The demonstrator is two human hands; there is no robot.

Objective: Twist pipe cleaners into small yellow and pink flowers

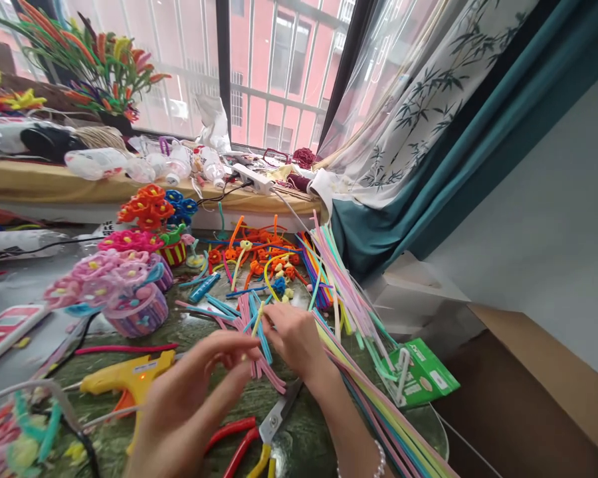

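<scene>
The left hand (189, 392) and right hand (294, 338) meet above the tabletop (299, 451), keeping the work raised clear of the loose pink and blue pipe cleaners (252, 338). The right fingers narrow on a thin yellow pipe cleaner (257, 318); the left fingers also narrow, their hold too small to tell. A hot glue gun (129, 378) and scissors (274, 425) lie close by, within easy reach.

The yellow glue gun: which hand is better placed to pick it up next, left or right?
Left, probably. The left hand is right beside the glue gun, while the right hand is farther away, among the pipe cleaners.
</scene>
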